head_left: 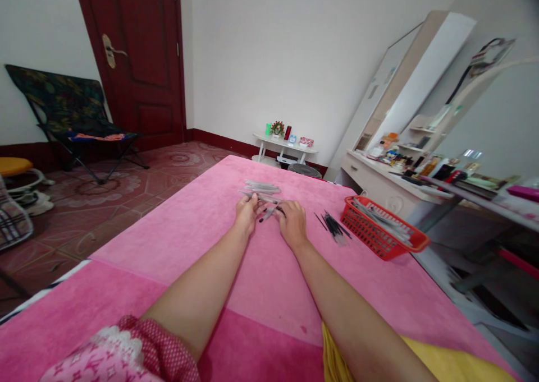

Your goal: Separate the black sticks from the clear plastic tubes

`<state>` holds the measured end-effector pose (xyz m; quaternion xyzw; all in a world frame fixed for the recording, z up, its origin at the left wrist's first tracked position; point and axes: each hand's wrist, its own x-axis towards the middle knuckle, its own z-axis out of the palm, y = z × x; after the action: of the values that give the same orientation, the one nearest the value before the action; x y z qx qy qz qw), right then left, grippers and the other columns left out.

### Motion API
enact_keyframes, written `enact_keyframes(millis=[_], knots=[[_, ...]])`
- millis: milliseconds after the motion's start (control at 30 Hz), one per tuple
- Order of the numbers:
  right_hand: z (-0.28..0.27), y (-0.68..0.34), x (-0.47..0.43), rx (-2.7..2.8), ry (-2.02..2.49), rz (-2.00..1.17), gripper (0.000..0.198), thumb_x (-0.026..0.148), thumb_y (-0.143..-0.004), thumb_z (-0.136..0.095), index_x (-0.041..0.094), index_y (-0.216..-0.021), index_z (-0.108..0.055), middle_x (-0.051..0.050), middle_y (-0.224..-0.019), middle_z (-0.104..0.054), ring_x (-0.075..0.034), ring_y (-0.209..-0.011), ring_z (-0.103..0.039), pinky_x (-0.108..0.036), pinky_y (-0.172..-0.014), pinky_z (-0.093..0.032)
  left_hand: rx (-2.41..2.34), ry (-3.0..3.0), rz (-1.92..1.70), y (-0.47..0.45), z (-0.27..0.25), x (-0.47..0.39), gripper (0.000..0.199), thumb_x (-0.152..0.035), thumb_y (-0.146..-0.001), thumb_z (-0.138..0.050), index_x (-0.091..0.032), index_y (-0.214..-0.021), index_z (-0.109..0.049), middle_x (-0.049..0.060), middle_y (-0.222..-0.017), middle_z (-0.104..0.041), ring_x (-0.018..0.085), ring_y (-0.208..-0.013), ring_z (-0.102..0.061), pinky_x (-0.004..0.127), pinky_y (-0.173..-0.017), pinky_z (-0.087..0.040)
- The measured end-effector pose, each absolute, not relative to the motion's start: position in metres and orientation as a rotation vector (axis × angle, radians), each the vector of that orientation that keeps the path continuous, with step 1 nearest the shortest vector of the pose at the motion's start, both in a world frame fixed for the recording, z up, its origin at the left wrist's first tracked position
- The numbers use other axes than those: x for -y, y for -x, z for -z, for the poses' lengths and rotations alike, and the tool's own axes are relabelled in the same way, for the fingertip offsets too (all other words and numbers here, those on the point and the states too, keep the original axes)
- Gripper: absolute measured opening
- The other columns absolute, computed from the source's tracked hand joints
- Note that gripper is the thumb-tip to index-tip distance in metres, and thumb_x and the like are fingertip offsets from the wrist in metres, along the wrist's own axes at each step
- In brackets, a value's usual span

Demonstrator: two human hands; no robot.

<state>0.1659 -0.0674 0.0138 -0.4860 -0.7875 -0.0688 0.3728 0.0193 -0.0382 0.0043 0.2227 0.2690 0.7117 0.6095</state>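
Note:
My left hand (247,212) is closed, thumb and fingers pinching a slim grey pen-like stick with a dark end. Close by on the right, my right hand (293,224) has its fingers curled round a small dark piece, partly hidden by the fingers. A short grey pen (266,214) with a black tip shows between the two hands; which hand bears it is unclear. Just beyond them lies a pile of grey translucent pens (261,186). To the right, several thin black sticks with pale ends (336,228) lie in a loose bundle on the pink cloth (177,242).
A red plastic basket (365,231) filled with more grey pens stands at the table's right edge. Beyond that side is a dressing table (370,168) with bottles. A low white shelf (286,142) stands by the wall, and a folding chair (63,107) at the left.

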Motion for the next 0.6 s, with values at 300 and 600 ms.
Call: enact_keyframes(millis=[300,600], knots=[[0.000,-0.182,0.055,1.280,1.082,-0.650,0.042,0.033,-0.076,-0.055,0.017,-0.115,-0.054,-0.002,-0.082,-0.064,-0.013,-0.059,-0.061,-0.026,-0.054,-0.050,-0.712,-0.975,-1.377,-0.023,-0.013,0.052,0.036,-0.036,-0.071,-0.069,-0.009,-0.096,-0.068,-0.004,-0.049,-0.050,0.005,-0.036,-0.041,0.016,-0.035,-0.027],[-0.004,-0.195,0.054,0.798,0.928,-0.942,0.032,0.031,-0.063,-0.071,0.016,-0.089,-0.059,-0.002,-0.074,-0.068,-0.013,-0.060,-0.064,-0.023,-0.053,-0.054,-0.748,-1.372,-1.342,-0.033,-0.010,0.056,0.021,-0.023,-0.069,-0.072,-0.017,-0.089,-0.076,0.004,-0.072,-0.072,0.015,-0.059,-0.061,0.025,-0.063,-0.047]])
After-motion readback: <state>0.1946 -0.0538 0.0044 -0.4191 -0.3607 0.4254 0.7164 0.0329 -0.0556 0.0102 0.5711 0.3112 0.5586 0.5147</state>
